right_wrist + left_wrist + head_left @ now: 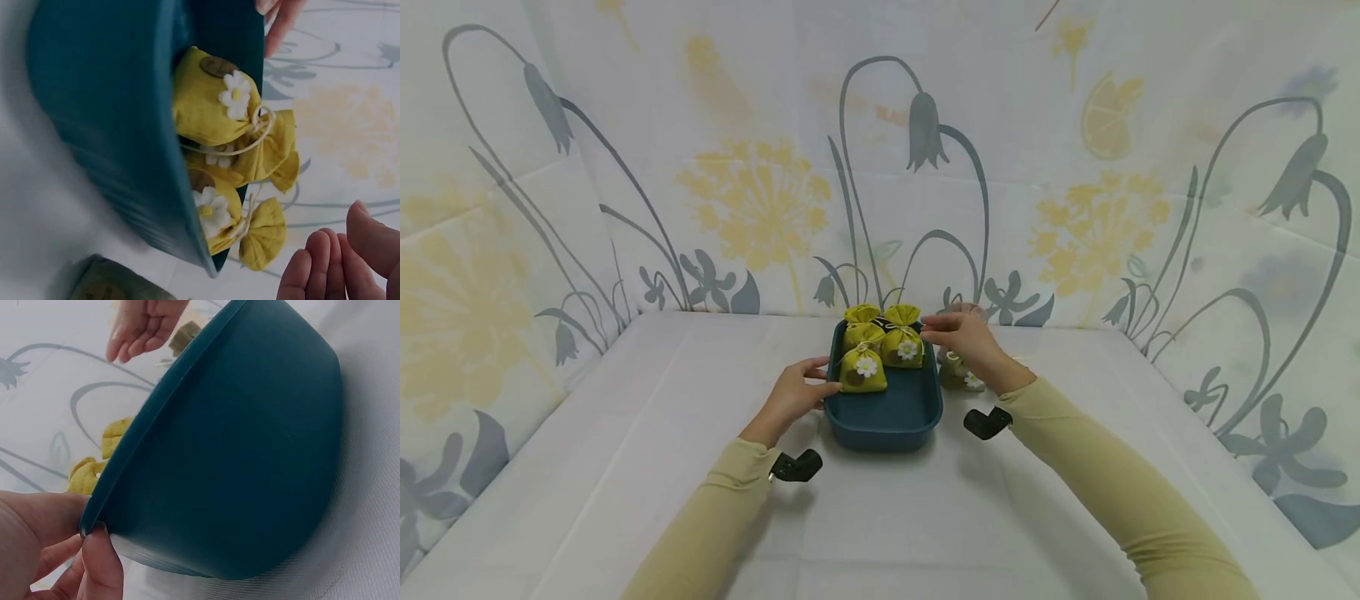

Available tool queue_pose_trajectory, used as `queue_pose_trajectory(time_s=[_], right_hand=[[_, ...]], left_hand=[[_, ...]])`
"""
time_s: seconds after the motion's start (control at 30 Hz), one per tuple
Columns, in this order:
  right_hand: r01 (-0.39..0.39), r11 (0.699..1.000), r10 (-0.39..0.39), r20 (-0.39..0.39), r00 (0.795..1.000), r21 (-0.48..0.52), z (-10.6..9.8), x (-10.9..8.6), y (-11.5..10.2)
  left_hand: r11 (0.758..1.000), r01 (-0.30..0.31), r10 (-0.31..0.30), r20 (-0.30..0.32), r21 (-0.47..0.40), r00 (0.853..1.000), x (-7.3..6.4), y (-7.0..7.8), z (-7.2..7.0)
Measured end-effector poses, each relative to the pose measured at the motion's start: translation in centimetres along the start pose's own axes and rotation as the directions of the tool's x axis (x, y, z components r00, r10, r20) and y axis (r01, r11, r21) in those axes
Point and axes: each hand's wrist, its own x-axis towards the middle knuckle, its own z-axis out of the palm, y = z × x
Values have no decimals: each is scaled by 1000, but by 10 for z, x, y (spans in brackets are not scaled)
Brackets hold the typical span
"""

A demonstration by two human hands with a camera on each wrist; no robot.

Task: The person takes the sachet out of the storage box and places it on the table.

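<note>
Left hand (793,392): pinches blue tub (883,437); keep it steady.
Right hand (966,337): loose, empty, near tub's right rim.
Yellow bags (863,381): inside tub; touch softly.

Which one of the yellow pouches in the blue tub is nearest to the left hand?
The front-left yellow pouch, beside the left hand; the other yellow pouches sit farther back in the tub.

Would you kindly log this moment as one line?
left hand: pinches blue tub by its rim | right hand: empty | yellow pouches: in blue tub | green pouch: outside it
</note>
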Motion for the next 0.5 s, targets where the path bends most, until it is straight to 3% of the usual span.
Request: queue_pose_trajectory(time_s=[0.5], right_hand=[[-50, 995, 51, -14, 999, 91, 20, 21, -17]], left_hand=[[1000, -3, 3, -5, -3, 1000, -2, 1, 0]])
